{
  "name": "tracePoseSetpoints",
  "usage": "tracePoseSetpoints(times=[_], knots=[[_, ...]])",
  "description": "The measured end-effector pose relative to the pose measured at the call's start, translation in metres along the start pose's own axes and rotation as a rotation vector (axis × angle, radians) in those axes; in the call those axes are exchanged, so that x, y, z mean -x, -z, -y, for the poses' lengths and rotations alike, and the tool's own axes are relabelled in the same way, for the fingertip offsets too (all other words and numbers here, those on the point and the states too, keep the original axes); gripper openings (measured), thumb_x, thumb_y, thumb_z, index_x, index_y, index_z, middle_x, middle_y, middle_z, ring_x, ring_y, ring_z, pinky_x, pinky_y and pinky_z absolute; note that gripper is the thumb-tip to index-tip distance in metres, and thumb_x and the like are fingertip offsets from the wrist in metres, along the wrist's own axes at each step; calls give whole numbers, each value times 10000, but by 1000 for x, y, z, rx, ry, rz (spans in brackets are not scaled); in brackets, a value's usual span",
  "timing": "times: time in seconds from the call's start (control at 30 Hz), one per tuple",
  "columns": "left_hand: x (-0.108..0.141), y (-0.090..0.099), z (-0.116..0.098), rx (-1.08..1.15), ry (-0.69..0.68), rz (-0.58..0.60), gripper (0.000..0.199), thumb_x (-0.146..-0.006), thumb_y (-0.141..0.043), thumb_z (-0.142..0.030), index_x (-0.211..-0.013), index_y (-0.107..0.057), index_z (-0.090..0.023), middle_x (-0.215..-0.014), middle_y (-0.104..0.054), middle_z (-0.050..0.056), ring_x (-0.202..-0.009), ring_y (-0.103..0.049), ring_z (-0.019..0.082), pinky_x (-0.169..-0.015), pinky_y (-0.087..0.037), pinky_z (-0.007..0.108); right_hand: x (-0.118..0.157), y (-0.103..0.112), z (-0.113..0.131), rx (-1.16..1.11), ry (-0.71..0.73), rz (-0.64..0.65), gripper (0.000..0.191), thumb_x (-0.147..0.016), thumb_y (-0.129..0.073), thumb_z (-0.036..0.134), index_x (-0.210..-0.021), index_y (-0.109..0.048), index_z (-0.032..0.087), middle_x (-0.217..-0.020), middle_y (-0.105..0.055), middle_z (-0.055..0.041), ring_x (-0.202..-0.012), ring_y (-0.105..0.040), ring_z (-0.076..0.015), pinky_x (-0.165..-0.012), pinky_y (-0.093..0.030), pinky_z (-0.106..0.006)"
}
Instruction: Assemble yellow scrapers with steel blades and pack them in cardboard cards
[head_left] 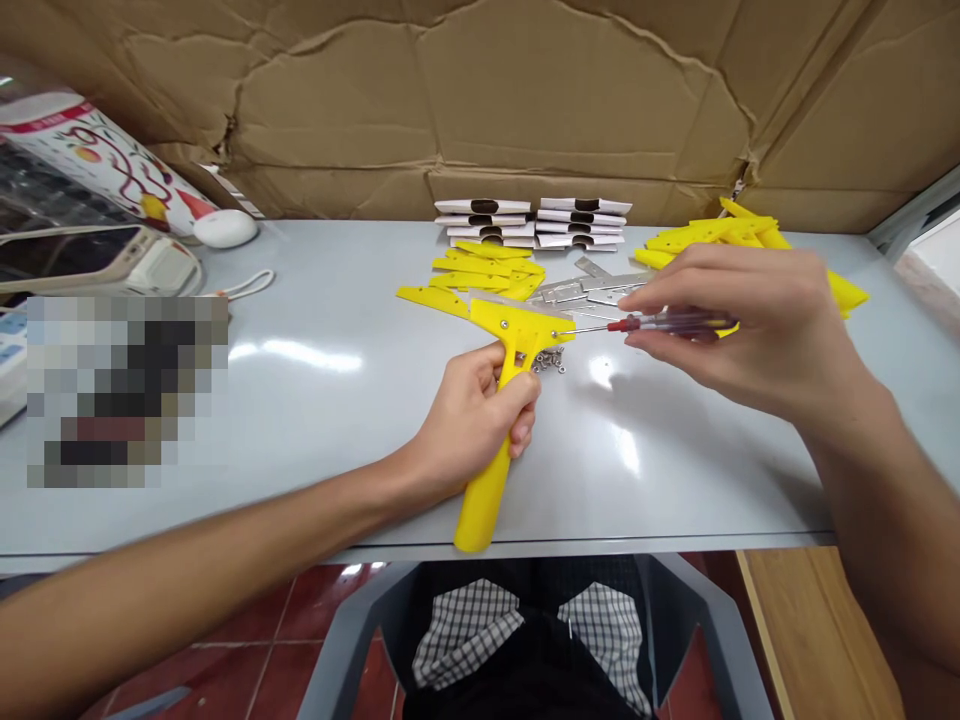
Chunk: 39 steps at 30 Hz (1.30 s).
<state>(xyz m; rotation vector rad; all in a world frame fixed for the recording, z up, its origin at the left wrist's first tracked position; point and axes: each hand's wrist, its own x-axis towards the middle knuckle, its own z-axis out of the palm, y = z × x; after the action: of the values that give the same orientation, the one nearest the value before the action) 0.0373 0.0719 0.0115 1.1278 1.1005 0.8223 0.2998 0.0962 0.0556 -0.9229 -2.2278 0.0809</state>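
Grips the yellow scraper point(484, 505) by its handle in the left hand point(480, 415), with fingers wrapped around it and thumb across the front. Holds the yellow scraper over the near part of the grey table point(337, 430), with head directed away from the body and handle end at the front edge. Pinches the screwdriver point(675, 322) near its red collar between thumb and fingertips of the right hand point(765, 320). Points the shaft leftward, with tip at the right screw point(554, 334) of the scraper head. Shows the left screw point(504, 324) on the opposite side of the same head. Has loose metal hardware point(551, 362) just beside the handle. Beyond the scraper, has yellow strips point(472, 281), overlapping metal plates point(566, 291) and stacked white packets point(555, 208). Includes a further yellow pile point(705, 237) beyond the right hand.
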Motion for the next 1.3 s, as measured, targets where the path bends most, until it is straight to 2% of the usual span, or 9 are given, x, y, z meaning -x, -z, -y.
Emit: tracePoseSetpoints(times=[0.17, 0.3, 0.47, 0.6, 0.8, 0.97, 1.03, 1.13, 1.3], knots=[[0, 1, 2, -11, -10, 5, 205, -833, -666, -170, -713, -513, -235, -488, -542, -64, -392, -500, 75, -401, -404, 200, -3, -4, 11, -16, 33, -52, 115, -987, -739, 214, -997, -781, 320, -1046, -787, -33, -843, -730, -239, -653, -581, -403], [-1, 1, 4, 7, -11, 5, 197, -826, -667, -172, -713, -516, -231, -491, -542, -69, -396, -501, 72, -402, -405, 195, -5, -7, 12, 0, 74, -100, 66, -992, -711, 255, -999, -685, 315, -975, -738, -31, -842, -702, -243, -680, -597, -407], [-1, 0, 3, 20, -9, 8, 195, -798, -678, -172, -704, -517, -230, -484, -532, -70, -389, -494, 73, -392, -402, 198, -1, -10, 8, 135, 16, -158, 149, -1053, -729, 385, -953, -654, 306, -872, -750, -12, -732, -710, -213, -684, -606, -388], [-1, 1, 3, 57, 1, -9, 210, -810, -685, -174, -703, -513, -230, -487, -533, -72, -390, -486, 68, -393, -399, 196, 0, -14, 6, 81, 70, -149, 71, -993, -696, 299, -1027, -635, 299, -916, -740, 8, -640, -665, -173, -573, -540, -346], [-1, 0, 3, 64, 0, 4, 199, -793, -672, -172, -691, -511, -229, -479, -526, -73, -387, -478, 64, -391, -390, 190, 1, -11, 9, 143, -59, -138, 171, -1028, -732, 425, -955, -641, 300, -665, -645, 48, -529, -624, -171, -563, -476, -356], [-2, 0, 4, 85, 2, -13, 200, -795, -687, -169, -701, -520, -226, -485, -524, -78, -386, -477, 62, -384, -391, 185, 3, -7, 9, 38, -102, -63, 192, -942, -755, 302, -1101, -647, 307, -893, -750, 16, -546, -593, -158, -541, -482, -351], [-2, 0, 4, 97, 5, -19, 210, -794, -691, -165, -695, -515, -227, -483, -518, -78, -385, -473, 61, -381, -390, 186, 2, -6, 8, 94, -133, -64, 135, -983, -753, 396, -1031, -668, 302, -806, -725, 11, -558, -603, -176, -560, -485, -358], [-2, -1, 3, 96, 10, -13, 219, -796, -691, -162, -690, -510, -228, -478, -517, -74, -383, -472, 62, -382, -390, 188, 1, -5, 8, 154, -194, -47, 244, -1019, -734, 538, -1018, -696, 296, -707, -679, 4, -613, -658, -212, -609, -507, -370], [-2, 0, 4, 95, 9, -12, 218, -801, -694, -156, -698, -515, -227, -487, -518, -76, -388, -473, 62, -384, -393, 187, 0, -5, 10, 48, -135, -61, 137, -979, -745, 362, -1026, -645, 282, -779, -714, 14, -514, -545, -153, -545, -469, -352]])
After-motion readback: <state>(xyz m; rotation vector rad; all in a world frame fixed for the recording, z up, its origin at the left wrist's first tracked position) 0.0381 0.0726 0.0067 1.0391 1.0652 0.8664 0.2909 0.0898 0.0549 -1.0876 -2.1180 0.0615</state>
